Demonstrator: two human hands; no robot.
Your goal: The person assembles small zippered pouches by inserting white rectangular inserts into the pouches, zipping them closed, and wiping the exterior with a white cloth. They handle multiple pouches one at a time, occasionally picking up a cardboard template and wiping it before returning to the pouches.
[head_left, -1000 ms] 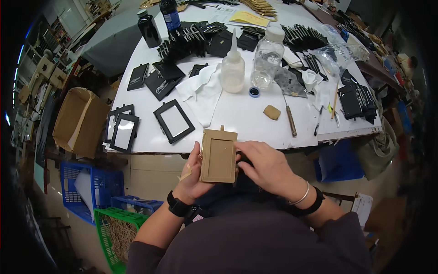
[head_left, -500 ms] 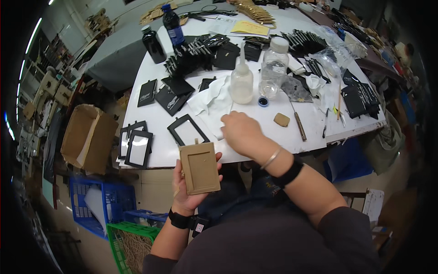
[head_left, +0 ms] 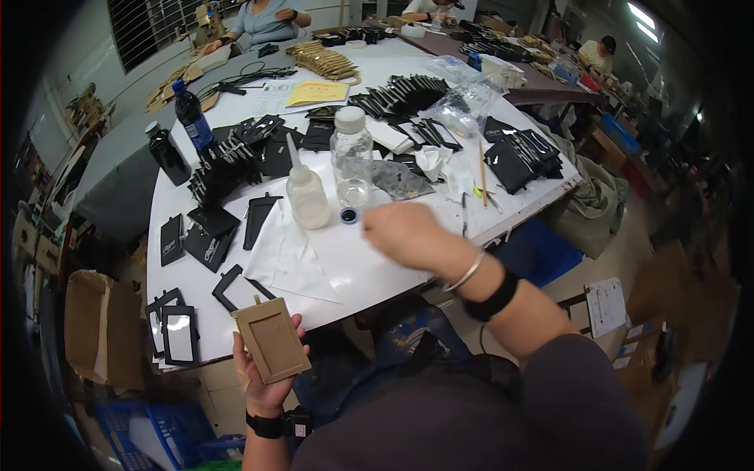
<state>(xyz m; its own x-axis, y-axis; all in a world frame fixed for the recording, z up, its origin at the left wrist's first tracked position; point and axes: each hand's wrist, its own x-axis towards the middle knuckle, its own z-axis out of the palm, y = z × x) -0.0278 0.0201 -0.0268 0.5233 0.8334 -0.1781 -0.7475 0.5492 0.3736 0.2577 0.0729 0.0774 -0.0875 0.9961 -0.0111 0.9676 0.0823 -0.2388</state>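
Observation:
My left hand [head_left: 263, 385] grips a tan rectangular frame [head_left: 274, 339] with a recessed panel and a small tab on top, held near the table's front edge. My right hand [head_left: 404, 238], smeared by motion, is curled closed above the white table [head_left: 361, 271]; anything inside its fingers is hidden. Beside that hand lies a small blue-rimmed cap [head_left: 349, 215] with dark contents. Behind the cap are a clear jar [head_left: 352, 157] and a squeeze bottle [head_left: 307, 200] with a long nozzle. A white cloth [head_left: 287, 255] lies to their left, by a black open frame [head_left: 242, 288].
Black frames with bright panels [head_left: 180, 335] lie at the left corner. Black pouches [head_left: 210, 237] and dark bottles [head_left: 167, 157] stand farther back. Black pieces [head_left: 522, 159] are piled at right. A cardboard box [head_left: 110, 330] stands left of the table; other people [head_left: 271, 22] sit beyond.
The view has swung up and to the right. My right hand has moved right, from beside the white cloth to over the spot of the awl and small tan block. The left keeps its frame.

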